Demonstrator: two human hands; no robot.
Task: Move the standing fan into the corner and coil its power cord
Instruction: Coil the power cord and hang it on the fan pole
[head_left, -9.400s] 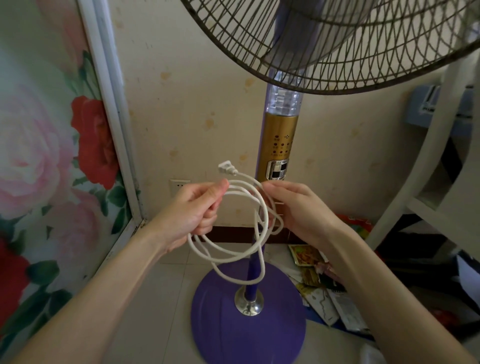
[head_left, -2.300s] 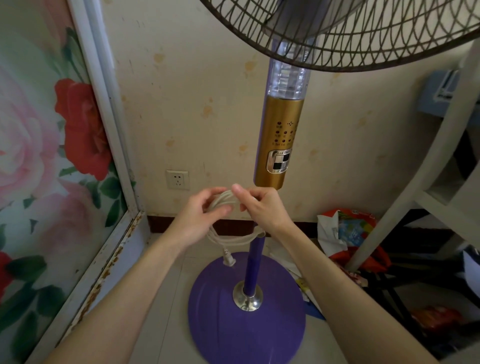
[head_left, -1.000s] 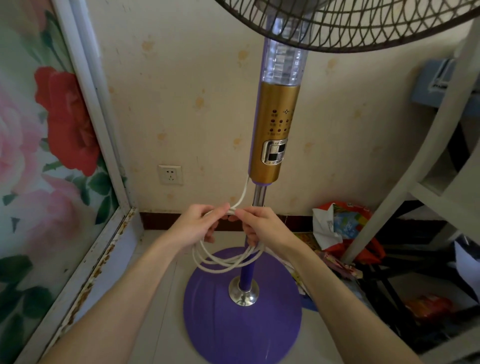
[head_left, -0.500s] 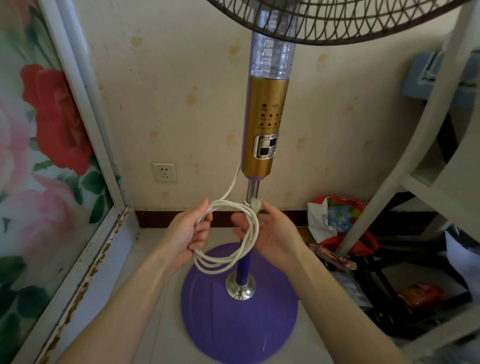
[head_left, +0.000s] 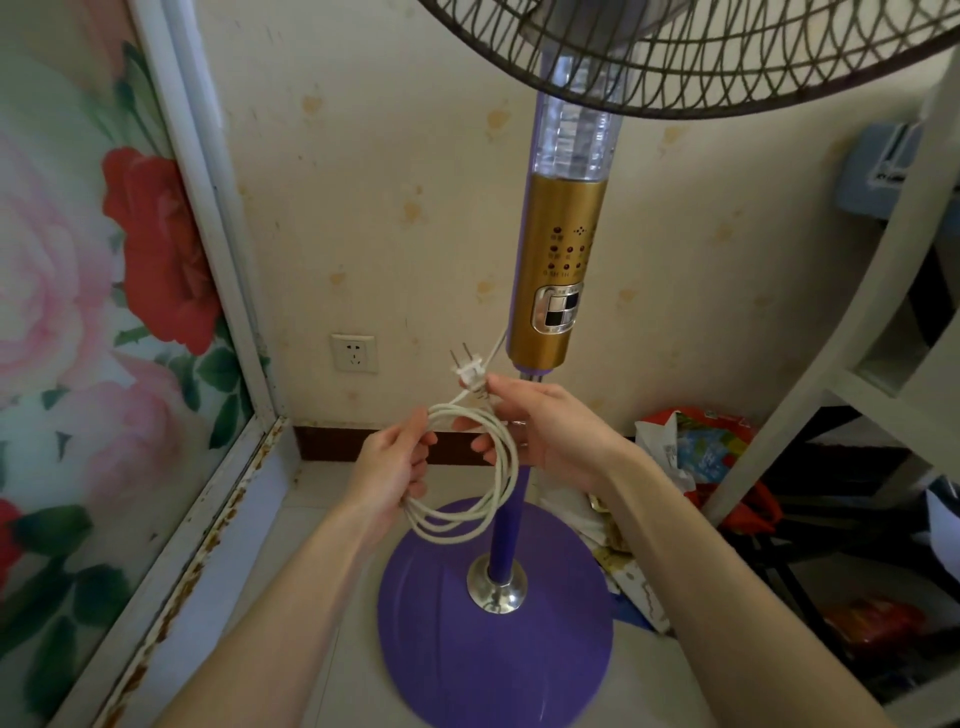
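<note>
The standing fan (head_left: 558, 270) has a gold control column, a purple pole and a round purple base (head_left: 493, 639), and stands near the room's corner. Its white power cord (head_left: 470, 514) hangs in several loops in front of the pole. My left hand (head_left: 392, 467) grips the loops on their left side. My right hand (head_left: 545, 431) pinches the cord just below the white plug (head_left: 470, 373), whose prongs point up and left. A strand of cord runs up from the plug area to the bottom of the gold column.
A wall socket (head_left: 354, 353) sits low on the beige wall. A floral glass panel in a white frame (head_left: 208, 260) forms the left side of the corner. Bags and packets (head_left: 685, 457) litter the floor to the right, under a white rack (head_left: 831, 364).
Over the last second my right hand has brought the plug end up out of the coil, prongs now pointing upward; my left hand keeps hold of the loops.
</note>
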